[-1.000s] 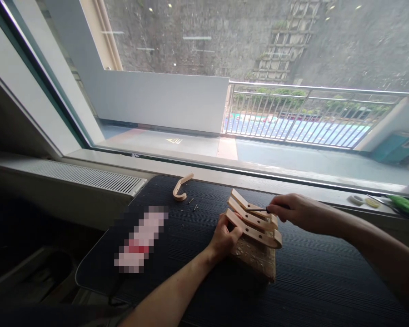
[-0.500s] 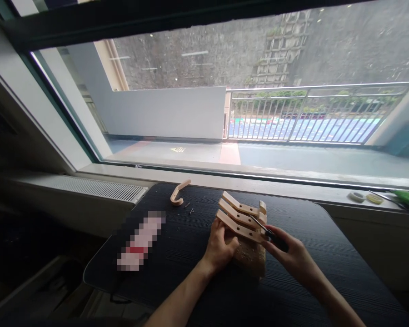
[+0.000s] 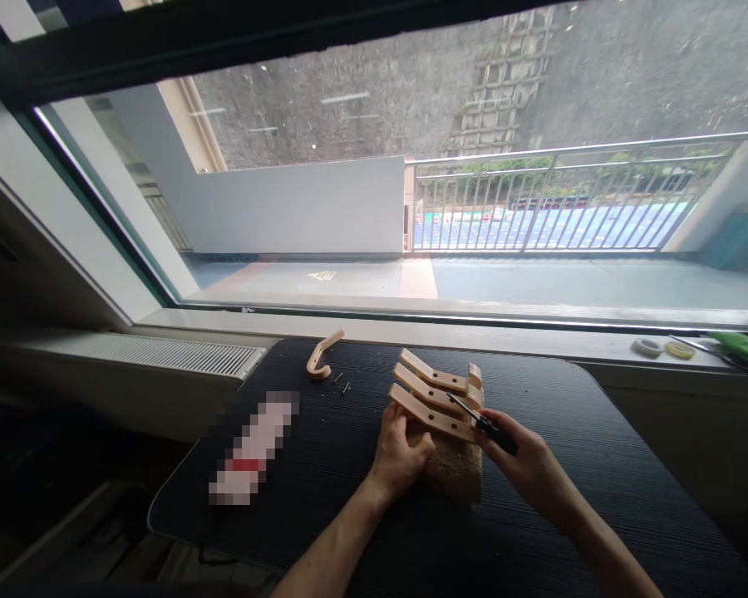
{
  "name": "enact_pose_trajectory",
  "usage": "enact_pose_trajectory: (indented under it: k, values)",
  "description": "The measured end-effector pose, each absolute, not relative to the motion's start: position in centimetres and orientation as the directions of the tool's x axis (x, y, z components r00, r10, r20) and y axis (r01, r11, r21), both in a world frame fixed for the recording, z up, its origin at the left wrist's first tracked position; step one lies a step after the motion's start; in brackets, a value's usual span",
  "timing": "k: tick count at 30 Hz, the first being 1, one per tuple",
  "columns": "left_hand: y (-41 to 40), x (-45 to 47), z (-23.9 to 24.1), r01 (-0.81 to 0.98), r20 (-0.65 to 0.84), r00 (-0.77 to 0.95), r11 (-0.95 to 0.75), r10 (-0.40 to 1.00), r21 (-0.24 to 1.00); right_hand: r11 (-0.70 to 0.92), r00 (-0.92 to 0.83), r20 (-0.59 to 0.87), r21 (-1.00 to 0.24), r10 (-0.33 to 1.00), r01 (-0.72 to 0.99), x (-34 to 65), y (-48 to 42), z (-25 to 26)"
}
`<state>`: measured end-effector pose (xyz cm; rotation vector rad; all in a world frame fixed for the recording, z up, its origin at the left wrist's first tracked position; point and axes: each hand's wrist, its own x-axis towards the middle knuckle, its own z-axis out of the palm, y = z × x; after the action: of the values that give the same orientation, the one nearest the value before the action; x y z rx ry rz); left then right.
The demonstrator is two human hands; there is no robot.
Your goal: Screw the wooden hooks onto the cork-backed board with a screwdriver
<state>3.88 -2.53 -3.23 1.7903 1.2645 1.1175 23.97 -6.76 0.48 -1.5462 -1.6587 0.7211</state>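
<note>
Left hand [image 3: 399, 455] is gripping the left end of a brown block [image 3: 454, 477], thumb on the near face, some fingers hidden behind. Right hand [image 3: 527, 457] is closing around the black handle of a screwdriver [image 3: 494, 428], shaft angling up-left between the hands. Three pale wooden hooks [image 3: 419, 383] are sitting side by side on the block, just above the left hand, curled ends pointing toward the right hand. Driver tip is resting at the right-hand hole of the middle hook; can't tell if it's seated in a screw. Beyond the left hand, further left, a loose hook [image 3: 315, 363] is lying on the dark tabletop [image 3: 598, 448], two small screws [image 3: 346, 388] just beside it. A blurred-out pink item [image 3: 258, 448] is lying well left of the left hand.
</note>
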Motion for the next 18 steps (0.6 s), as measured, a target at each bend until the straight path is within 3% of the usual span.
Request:
enact_pose_trajectory:
  k: [5,9,13,18]
  values:
    - [-3.2,3.7,-3.0,0.372,0.255,0.166,-0.3,0.953,0.878,0.119,-0.031,0.132,-0.743,0.991,0.658,24.6,-6.7,1.5]
    - [-4.4,3.1,-2.7,0.282,0.229,0.145,-0.262,0.962,0.923,0.113,-0.084,0.077,-0.582,0.994,0.805,25.5,-7.5,5.9]
    - [-4.9,2.7,-2.7,0.146,0.2,0.056,-0.207,0.978,0.968,0.316,-0.298,0.106,-0.28,0.949,0.907,24.9,-7.7,10.7]
    - [-4.8,2.2,-3.3,0.04,0.204,0.049,-0.206,0.978,0.978,0.464,-0.461,-0.048,0.05,0.886,0.885,21.7,-6.4,13.2]
